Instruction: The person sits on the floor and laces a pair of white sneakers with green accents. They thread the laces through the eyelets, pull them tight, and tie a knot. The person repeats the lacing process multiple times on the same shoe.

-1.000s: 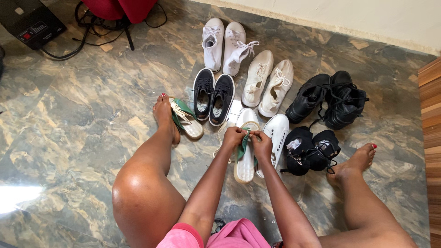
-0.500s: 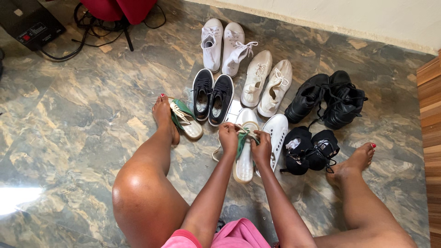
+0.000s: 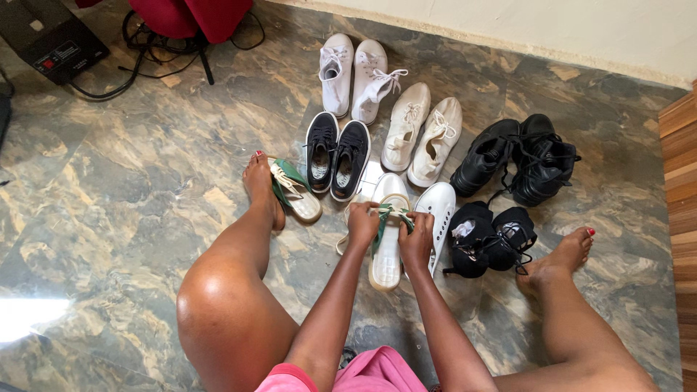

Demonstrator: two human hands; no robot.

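Two hands pinch a green lace (image 3: 382, 221) across a cream sandal (image 3: 387, 243) lying at centre floor: left hand (image 3: 362, 223) and right hand (image 3: 417, 238) each gripping an end. It looks soft and light, best held near its ends. At ten o'clock lies its mate (image 3: 293, 190); at twelve, black sneakers (image 3: 336, 153).

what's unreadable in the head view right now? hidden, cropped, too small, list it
- Head view: lace ends of the green-and-cream shoe, covered by the left hand and right hand; grip state unclear.
- White slip-on: near edge hidden behind the right hand.
- Black box and red chair base: cropped by the top edge.
- Wooden panel: cropped by the right edge.
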